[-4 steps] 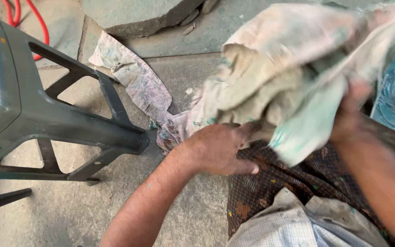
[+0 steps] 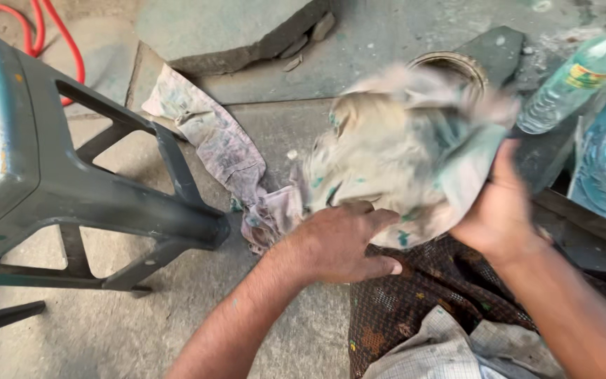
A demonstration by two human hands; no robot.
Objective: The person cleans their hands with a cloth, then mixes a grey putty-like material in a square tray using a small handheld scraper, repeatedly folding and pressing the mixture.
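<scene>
Both my hands grip a dirty, paint-stained rag [image 2: 401, 151], bunched and blurred with motion, held above my lap. My left hand [image 2: 341, 242] clutches its lower edge with fingers curled under. My right hand [image 2: 503, 203] holds the rag's right side from below. One end of the rag trails left across the concrete floor [image 2: 208, 133]. Beneath my hands lies my dark patterned cloth wrap [image 2: 422, 302] over my knees.
A dark green plastic stool [image 2: 71, 175] stands at the left. A red hose [image 2: 43, 28] curls at the top left. A flat stone slab [image 2: 226, 28] lies at the top. A clear plastic bottle [image 2: 576, 77] and a round metal ring [image 2: 457, 67] sit at the upper right.
The rag has been pulled down and bunched tighter, uncovering the bottle and metal ring behind it. My right hand has dropped lower.
</scene>
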